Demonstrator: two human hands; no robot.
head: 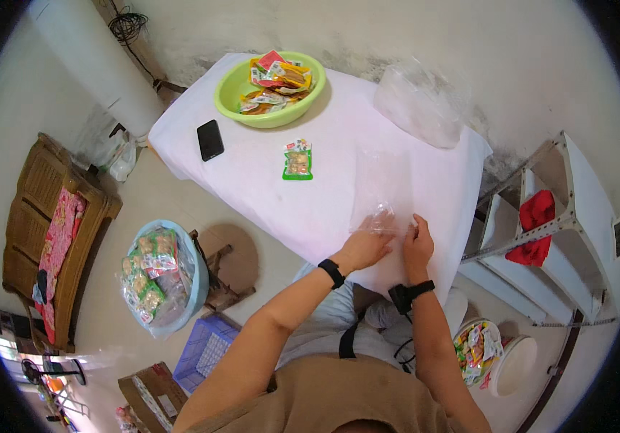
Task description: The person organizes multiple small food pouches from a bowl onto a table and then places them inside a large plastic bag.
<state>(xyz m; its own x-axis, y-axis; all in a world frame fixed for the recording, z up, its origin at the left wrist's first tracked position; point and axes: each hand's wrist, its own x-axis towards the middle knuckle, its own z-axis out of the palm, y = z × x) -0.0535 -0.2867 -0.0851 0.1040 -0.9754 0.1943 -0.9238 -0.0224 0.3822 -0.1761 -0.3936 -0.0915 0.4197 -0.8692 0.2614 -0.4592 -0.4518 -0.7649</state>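
Observation:
A clear plastic bag (383,181) lies flat on the white-covered table (331,211) in front of me. My left hand (368,246) is at the bag's near end, its fingers partly under or inside the clear film; whether they grip it is hard to see. My right hand (417,241) is beside the bag's near right corner, fingers slightly bent; contact with the film cannot be told. Left of the bag lies one small green food packet (298,161). A lime-green basin (226,97) with several snack packets (280,81) stands at the back.
A black phone (210,140) lies at the table's left. A larger clear bag (420,105) rests at the back right. On the floor side are a blue basin (200,281) of packets, a purple crate (188,349), a cardboard box (153,395), and a metal shelf (537,230) with red cloth (532,227).

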